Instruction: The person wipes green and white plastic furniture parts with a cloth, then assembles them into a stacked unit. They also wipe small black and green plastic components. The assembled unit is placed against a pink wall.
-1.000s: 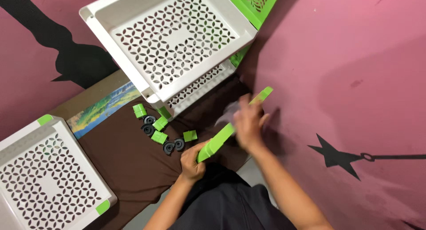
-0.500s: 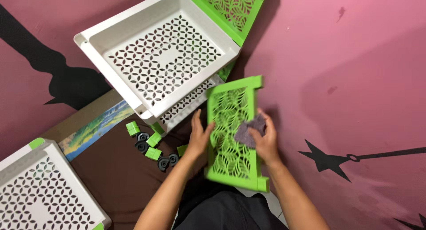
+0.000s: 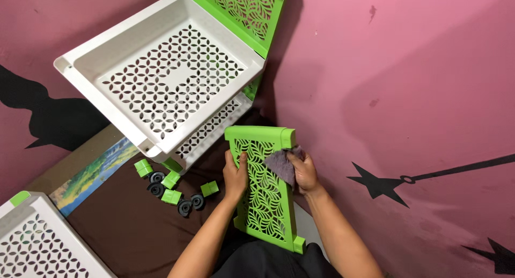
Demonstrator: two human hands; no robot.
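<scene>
Leaning across the person's lap, a green panel (image 3: 264,187) with leaf-shaped cutouts is gripped at its left edge by the left hand (image 3: 235,177). The right hand (image 3: 303,173) is closed on a greyish cloth (image 3: 281,164), apparently pressing it against the panel's upper right. Small green blocks (image 3: 173,188) and black wheels (image 3: 190,205) lie near the left hand, below a white tray (image 3: 161,74).

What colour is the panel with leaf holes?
Bright green panel, seen in the head view.
</scene>
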